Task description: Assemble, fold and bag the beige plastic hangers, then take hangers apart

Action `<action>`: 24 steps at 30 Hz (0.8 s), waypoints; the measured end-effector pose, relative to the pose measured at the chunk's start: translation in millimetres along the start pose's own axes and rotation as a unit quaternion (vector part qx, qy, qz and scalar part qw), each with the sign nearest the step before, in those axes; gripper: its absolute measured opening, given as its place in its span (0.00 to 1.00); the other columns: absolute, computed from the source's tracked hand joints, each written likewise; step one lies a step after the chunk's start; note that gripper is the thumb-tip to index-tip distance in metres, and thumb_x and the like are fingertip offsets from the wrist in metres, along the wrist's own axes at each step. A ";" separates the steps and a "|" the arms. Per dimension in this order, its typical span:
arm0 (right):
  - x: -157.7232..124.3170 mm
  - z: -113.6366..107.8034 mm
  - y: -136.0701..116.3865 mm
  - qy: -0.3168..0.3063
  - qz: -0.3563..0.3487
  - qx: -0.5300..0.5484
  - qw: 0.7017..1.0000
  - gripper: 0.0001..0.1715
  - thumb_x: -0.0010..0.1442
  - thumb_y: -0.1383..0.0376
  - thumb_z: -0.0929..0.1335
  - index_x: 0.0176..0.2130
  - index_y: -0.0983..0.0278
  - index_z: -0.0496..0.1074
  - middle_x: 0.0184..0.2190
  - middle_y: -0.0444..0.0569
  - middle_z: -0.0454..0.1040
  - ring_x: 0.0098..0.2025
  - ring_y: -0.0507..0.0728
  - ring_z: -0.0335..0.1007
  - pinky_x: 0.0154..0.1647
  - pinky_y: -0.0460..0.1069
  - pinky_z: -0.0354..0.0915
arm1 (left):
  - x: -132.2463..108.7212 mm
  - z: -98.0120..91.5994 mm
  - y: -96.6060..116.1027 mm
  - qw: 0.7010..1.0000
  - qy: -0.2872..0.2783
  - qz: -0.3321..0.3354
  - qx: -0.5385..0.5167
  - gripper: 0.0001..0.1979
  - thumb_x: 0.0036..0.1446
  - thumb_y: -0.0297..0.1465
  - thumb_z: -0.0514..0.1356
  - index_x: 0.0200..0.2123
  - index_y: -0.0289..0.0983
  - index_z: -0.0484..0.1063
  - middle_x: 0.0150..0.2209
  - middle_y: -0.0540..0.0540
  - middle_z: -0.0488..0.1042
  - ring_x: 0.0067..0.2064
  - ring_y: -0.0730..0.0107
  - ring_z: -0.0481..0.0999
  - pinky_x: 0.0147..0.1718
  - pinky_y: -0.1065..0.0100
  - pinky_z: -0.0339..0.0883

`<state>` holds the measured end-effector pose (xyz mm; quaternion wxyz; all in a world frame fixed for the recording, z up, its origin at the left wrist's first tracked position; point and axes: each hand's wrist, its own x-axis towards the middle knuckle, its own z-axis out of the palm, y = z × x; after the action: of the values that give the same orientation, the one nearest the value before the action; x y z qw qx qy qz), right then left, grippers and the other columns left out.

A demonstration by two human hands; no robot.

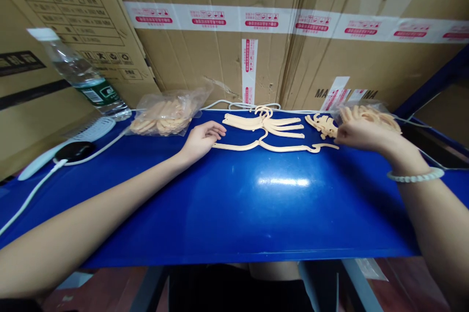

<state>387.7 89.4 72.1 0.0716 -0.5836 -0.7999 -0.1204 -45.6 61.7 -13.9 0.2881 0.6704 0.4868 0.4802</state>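
left hand (203,138) resting on the blue desk (256,204), fingers loosely curled and holding nothing, just at the left end of a single beige hanger (271,146) that spans the gap between the two hands. right hand (361,134) with fingers bunched at a small heap of beige clips (322,125); whether it grips one cannot be told. stack of hangers (267,124) just beyond, between the hands; clear bag of parts (164,114) behind the left hand

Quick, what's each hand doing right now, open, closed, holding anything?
Left hand: open, resting on the blue table beside the beige hanger.
Right hand: fingertips at the small beige clips; grip cannot be told.
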 end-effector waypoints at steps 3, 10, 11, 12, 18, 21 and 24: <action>1.6 3.9 -28.6 -0.009 -0.025 0.005 1.000 0.09 0.60 0.63 0.67 0.34 0.65 0.78 0.32 0.56 0.79 0.36 0.62 0.73 0.36 0.52 0.65 | -2.0 1.1 2.7 1.000 0.014 0.012 0.008 0.14 0.43 0.27 0.56 0.35 0.36 0.75 0.34 0.45 0.80 0.35 0.64 0.78 0.40 0.62 0.73; 3.1 33.9 -73.1 0.044 -0.145 0.075 0.986 0.18 0.65 0.64 0.64 0.50 0.68 0.76 0.45 0.60 0.79 0.49 0.66 0.74 0.51 0.57 0.68 | -11.5 4.9 17.6 0.993 0.018 0.093 0.072 0.13 0.50 0.25 0.53 0.37 0.36 0.75 0.36 0.45 0.79 0.36 0.66 0.78 0.39 0.64 0.73; 3.3 36.8 -73.7 0.042 -0.152 0.089 0.984 0.16 0.65 0.65 0.64 0.48 0.68 0.77 0.44 0.60 0.79 0.48 0.66 0.74 0.50 0.57 0.68 | -12.5 5.2 19.2 0.991 0.014 0.105 0.082 0.13 0.50 0.24 0.53 0.37 0.36 0.75 0.37 0.45 0.79 0.37 0.66 0.78 0.39 0.64 0.72; 3.4 38.9 -73.7 0.040 -0.155 0.102 0.982 0.15 0.65 0.66 0.64 0.45 0.67 0.78 0.42 0.59 0.79 0.46 0.66 0.74 0.49 0.57 0.68 | -13.2 5.3 20.4 0.989 0.011 0.116 0.090 0.13 0.51 0.24 0.53 0.37 0.36 0.75 0.37 0.45 0.79 0.37 0.67 0.78 0.39 0.64 0.72; 2.1 36.9 -73.7 0.051 -0.126 0.159 0.978 0.07 0.59 0.68 0.66 0.33 0.63 0.75 0.32 0.53 0.77 0.33 0.59 0.72 0.36 0.52 0.66 | -15.2 4.8 23.0 0.983 0.008 0.135 0.123 0.13 0.52 0.22 0.53 0.38 0.37 0.75 0.38 0.45 0.79 0.38 0.66 0.78 0.40 0.64 0.72; 1.9 31.5 -72.2 0.053 -0.106 0.176 0.977 0.05 0.57 0.66 0.68 0.30 0.62 0.74 0.26 0.48 0.75 0.27 0.57 0.70 0.31 0.49 0.63 | -15.9 5.1 23.8 0.981 0.011 0.143 0.128 0.13 0.53 0.22 0.53 0.38 0.37 0.75 0.38 0.45 0.79 0.39 0.65 0.78 0.40 0.64 0.72; 2.5 24.0 -67.2 0.054 -0.084 0.190 0.977 0.04 0.55 0.64 0.69 0.29 0.61 0.73 0.23 0.46 0.75 0.26 0.56 0.70 0.30 0.49 0.62 | -16.4 5.9 26.1 0.977 0.024 0.163 0.137 0.13 0.54 0.21 0.53 0.38 0.37 0.75 0.37 0.45 0.78 0.38 0.66 0.78 0.40 0.64 0.72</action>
<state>323.7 78.8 42.3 0.2138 -0.4831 -0.8491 -0.0037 -31.4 37.6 0.3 0.1001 0.7618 0.4391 0.4656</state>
